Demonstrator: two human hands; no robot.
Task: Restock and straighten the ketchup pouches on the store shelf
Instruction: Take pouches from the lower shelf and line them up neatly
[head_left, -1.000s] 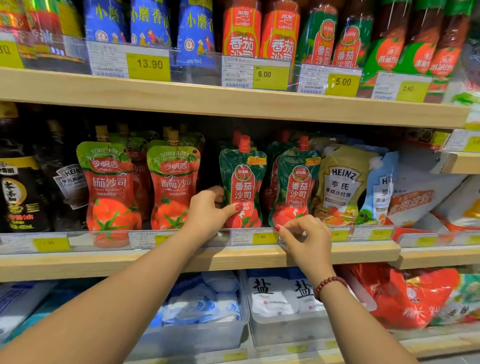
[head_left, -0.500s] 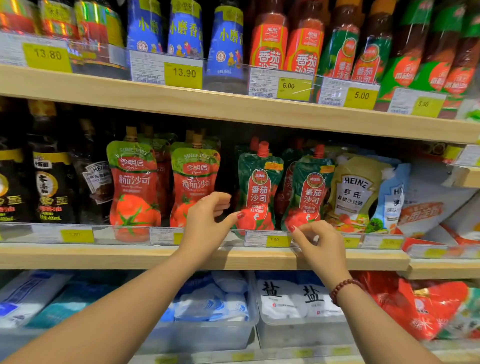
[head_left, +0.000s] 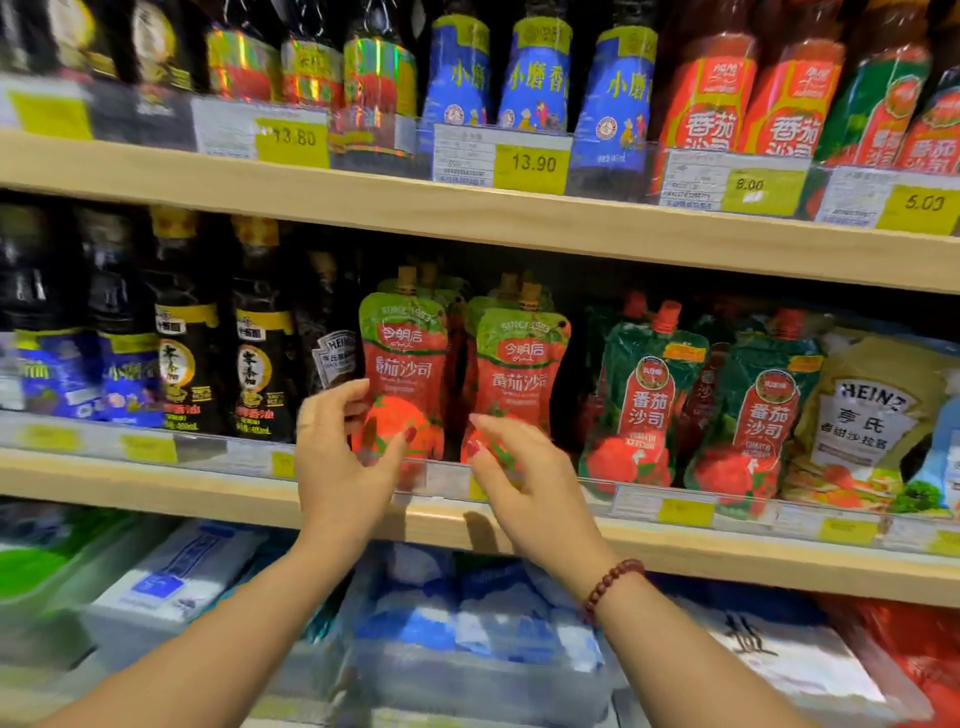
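Two red ketchup pouches with green tops stand side by side on the middle shelf (head_left: 156, 488), with more of the same behind them. My left hand (head_left: 343, 462) grips the lower left corner of the left pouch (head_left: 405, 358), fingers at its edge and thumb on its front. My right hand (head_left: 524, 483) is spread in front of the foot of the right pouch (head_left: 519, 369), fingertips touching it. To the right stand two dark green ketchup pouches (head_left: 644, 405) with red caps, upright.
Dark sauce bottles (head_left: 260, 358) stand left of the pouches and a Heinz dressing pouch (head_left: 872, 405) at the far right. A clear price-tag rail (head_left: 675, 504) runs along the shelf front. The upper shelf (head_left: 519, 218) holds bottles. Bins of white bags (head_left: 467, 623) sit below.
Both hands have moved left, from the green pouches and the tag rail to the two red pouches. My left hand has taken hold of the left one. The view shifted left.
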